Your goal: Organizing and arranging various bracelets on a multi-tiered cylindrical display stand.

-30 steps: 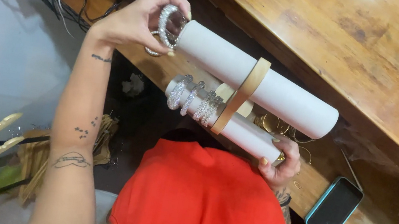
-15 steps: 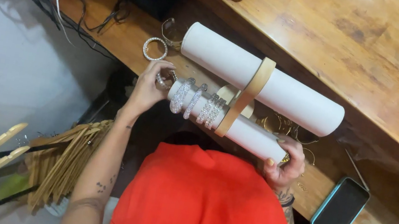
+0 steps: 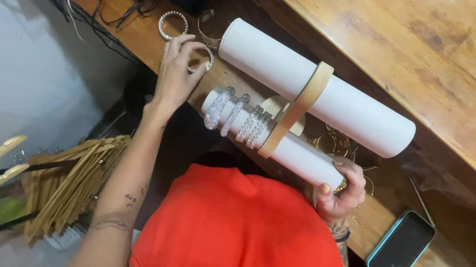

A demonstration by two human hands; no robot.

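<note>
The wooden tabletop (image 3: 453, 79) carries a two-roll display stand: an upper white roll (image 3: 322, 90) and a lower white roll (image 3: 299, 153), joined by a wooden bracket (image 3: 297, 108). The right hand (image 3: 341, 192) is clasped around the lower roll's end, steadying it; a loosened grip could let the stand tip. Four sparkly bangles (image 3: 237, 117) sit near the open end and could slide off. The left hand (image 3: 175, 75) pinches a bangle (image 3: 202, 60) just beside that end; a slip would drop it towards the floor. A loose bangle (image 3: 172, 25) lies nearby.

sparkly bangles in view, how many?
6: four on the lower white roll at; one in the left hand at; one on the shelf at. More may be hidden.
</note>
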